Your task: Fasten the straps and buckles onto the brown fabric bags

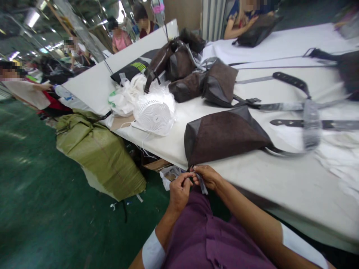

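Observation:
A brown and black handbag (pixel 227 134) lies on its side at the near edge of the white table, its strap trailing off to the right. Just below its left end, my two hands meet in front of the purple clothing on my body. My right hand (pixel 209 177) is closed in a pinch on a strip of clear plastic film (pixel 202 185) that hangs down from the fingers. My left hand (pixel 180 191) is closed too, its fingertips pinched against the right ones; what they grip is too small to make out. A small dark piece shows just above the fingertips.
A white fan (pixel 157 116) stands by plastic bags at the table's left edge. More brown bags (pixel 220 83) are heaped behind. Film-wrapped straps (pixel 311 125) lie to the right. An olive sack (pixel 101 157) is on the green floor. Across the table, a person handles a dark bag (pixel 256 31).

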A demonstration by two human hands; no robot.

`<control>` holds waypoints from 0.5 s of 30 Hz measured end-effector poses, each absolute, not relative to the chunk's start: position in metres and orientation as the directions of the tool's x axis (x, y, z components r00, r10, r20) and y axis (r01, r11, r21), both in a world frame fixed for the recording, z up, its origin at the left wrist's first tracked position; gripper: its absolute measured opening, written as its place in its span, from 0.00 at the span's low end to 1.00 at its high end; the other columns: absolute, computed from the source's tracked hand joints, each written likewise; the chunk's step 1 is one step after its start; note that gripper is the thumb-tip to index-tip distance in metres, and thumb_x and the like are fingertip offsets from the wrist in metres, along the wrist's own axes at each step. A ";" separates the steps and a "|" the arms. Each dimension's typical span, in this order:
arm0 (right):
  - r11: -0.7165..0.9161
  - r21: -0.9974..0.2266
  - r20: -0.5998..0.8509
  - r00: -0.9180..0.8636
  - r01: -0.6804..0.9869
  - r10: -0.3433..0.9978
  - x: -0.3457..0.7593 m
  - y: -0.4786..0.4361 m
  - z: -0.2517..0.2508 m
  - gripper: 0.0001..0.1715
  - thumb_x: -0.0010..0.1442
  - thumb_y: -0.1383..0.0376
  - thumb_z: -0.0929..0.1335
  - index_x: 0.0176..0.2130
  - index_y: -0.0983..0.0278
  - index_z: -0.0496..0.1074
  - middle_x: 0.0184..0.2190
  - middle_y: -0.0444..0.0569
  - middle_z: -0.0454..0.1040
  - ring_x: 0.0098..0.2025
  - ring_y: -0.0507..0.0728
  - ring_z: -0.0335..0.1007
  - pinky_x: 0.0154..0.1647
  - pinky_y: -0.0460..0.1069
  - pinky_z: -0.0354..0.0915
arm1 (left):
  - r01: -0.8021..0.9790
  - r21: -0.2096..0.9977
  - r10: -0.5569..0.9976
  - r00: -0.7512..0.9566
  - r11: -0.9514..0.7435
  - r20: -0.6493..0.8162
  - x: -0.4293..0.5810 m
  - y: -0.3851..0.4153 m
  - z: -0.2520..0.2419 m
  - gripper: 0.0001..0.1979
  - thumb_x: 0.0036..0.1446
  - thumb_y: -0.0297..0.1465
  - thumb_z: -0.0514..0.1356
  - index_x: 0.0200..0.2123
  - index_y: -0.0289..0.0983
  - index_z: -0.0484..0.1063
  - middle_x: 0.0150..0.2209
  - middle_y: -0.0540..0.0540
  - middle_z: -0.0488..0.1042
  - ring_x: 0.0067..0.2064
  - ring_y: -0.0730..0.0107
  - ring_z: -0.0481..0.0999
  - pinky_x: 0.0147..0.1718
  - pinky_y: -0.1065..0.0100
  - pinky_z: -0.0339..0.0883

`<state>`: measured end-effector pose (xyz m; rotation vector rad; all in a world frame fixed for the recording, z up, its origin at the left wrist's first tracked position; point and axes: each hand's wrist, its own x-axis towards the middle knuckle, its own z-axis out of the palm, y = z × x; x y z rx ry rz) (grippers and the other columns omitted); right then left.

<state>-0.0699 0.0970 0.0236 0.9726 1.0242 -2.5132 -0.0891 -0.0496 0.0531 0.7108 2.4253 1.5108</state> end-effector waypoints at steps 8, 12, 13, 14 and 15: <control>-0.528 -0.747 -0.586 -0.774 0.404 0.238 -0.073 0.079 0.007 0.10 0.58 0.69 0.60 0.25 0.66 0.61 0.11 0.34 0.50 0.10 0.44 0.38 0.10 0.41 0.38 | 0.297 0.872 0.515 -0.855 0.389 0.062 -0.077 -0.066 0.043 0.12 0.56 0.28 0.51 0.38 0.37 0.74 0.25 0.50 0.74 0.28 0.72 0.73 0.32 0.72 0.66; -0.403 -0.837 -0.513 -0.788 0.371 0.339 -0.067 0.075 0.019 0.13 0.61 0.67 0.62 0.25 0.67 0.62 0.12 0.35 0.52 0.12 0.44 0.43 0.12 0.41 0.43 | 0.291 0.863 0.508 -0.860 0.413 0.046 -0.073 -0.074 0.033 0.13 0.56 0.33 0.52 0.37 0.37 0.75 0.25 0.48 0.75 0.28 0.68 0.74 0.32 0.69 0.68; -0.363 -0.862 -0.478 -0.803 0.352 0.356 -0.064 0.076 0.024 0.13 0.62 0.64 0.63 0.27 0.68 0.64 0.15 0.37 0.57 0.14 0.44 0.48 0.13 0.41 0.49 | 0.291 0.860 0.509 -0.859 0.420 0.042 -0.074 -0.075 0.029 0.13 0.55 0.35 0.52 0.37 0.37 0.75 0.25 0.47 0.76 0.28 0.66 0.75 0.32 0.68 0.68; -0.319 -0.889 -0.435 -0.822 0.329 0.367 -0.059 0.078 0.029 0.13 0.63 0.62 0.63 0.30 0.69 0.66 0.19 0.39 0.62 0.17 0.45 0.55 0.17 0.41 0.56 | 0.295 0.856 0.516 -0.856 0.425 0.039 -0.076 -0.075 0.025 0.14 0.54 0.36 0.53 0.36 0.38 0.76 0.25 0.47 0.76 0.29 0.65 0.76 0.32 0.68 0.69; -0.271 -0.914 -0.389 -0.842 0.302 0.375 -0.054 0.080 0.034 0.13 0.63 0.60 0.64 0.34 0.69 0.68 0.25 0.42 0.67 0.22 0.47 0.62 0.22 0.43 0.62 | 0.305 0.854 0.524 -0.851 0.423 0.044 -0.078 -0.074 0.021 0.14 0.52 0.37 0.54 0.35 0.38 0.76 0.27 0.46 0.77 0.31 0.63 0.76 0.33 0.67 0.69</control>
